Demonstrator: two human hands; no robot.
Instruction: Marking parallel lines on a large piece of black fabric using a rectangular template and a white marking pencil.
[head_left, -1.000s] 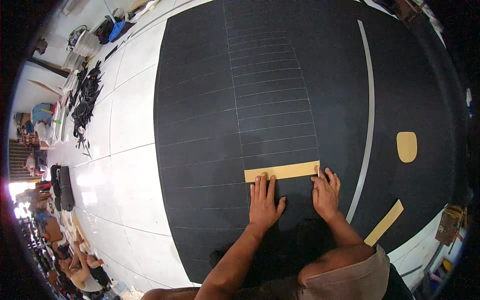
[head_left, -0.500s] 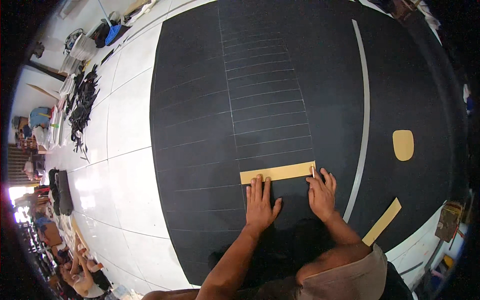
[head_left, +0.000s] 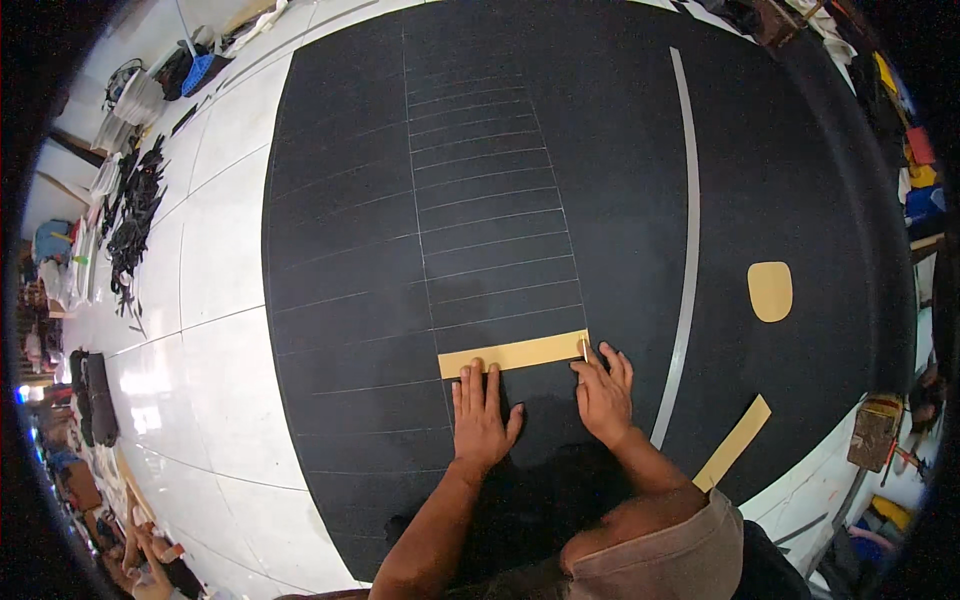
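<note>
The left hand (head_left: pixel 483 425) lies flat, its fingers stretched forward and its thumb held out to the right, the fingertips resting on a yellow strip (head_left: pixel 530 350). That strip runs crosswise just ahead of both hands, its left end reaching a little past the left hand's fingers and its right end at the fingertips of the right hand (head_left: pixel 604 395). The right hand is narrowed in a pinch around a slim white stick (head_left: pixel 586 351) — held nearly upright against the strip's right end — with its other fingers loosely bent.

Under both hands spreads a broad black sheet (head_left: pixel 630 200). Ahead of the strip, a ladder of thin white lines (head_left: pixel 492 238) recedes from the hands; more faint lines lie to the left of the left hand.

To the right of the right hand, a long grey band (head_left: pixel 690 230) stretches forward, and farther right sits a rounded yellow piece (head_left: pixel 770 292). A second yellow strip (head_left: pixel 735 440) lies slantwise to the right of the right forearm. Well to the left of the left hand, beyond the sheet's edge — white tiles (head_left: pixel 225 390), with a heap of black scraps (head_left: pixel 140 225) forward on them.
</note>
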